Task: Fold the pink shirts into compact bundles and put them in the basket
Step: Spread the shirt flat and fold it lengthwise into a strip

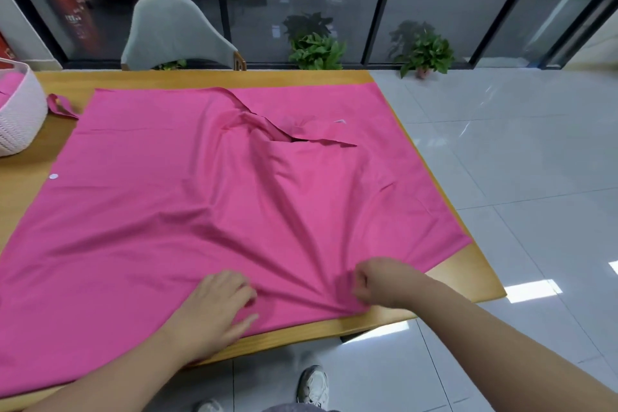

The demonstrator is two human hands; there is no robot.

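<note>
While the pink shirt point(207, 184) lies spread over the wooden surface point(468, 278), the left hand point(214, 308) rests on its near hem, fingers relaxed; the right hand point(378, 281) pinches bunched fabric; the white basket point(20, 110) sits far left.

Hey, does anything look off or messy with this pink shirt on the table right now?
The pink shirt isn't lying flat: creases fan out from where the right hand pinches its near hem, and the collar area is rumpled. Its near edge overhangs the table. The left hand presses it flat.
</note>
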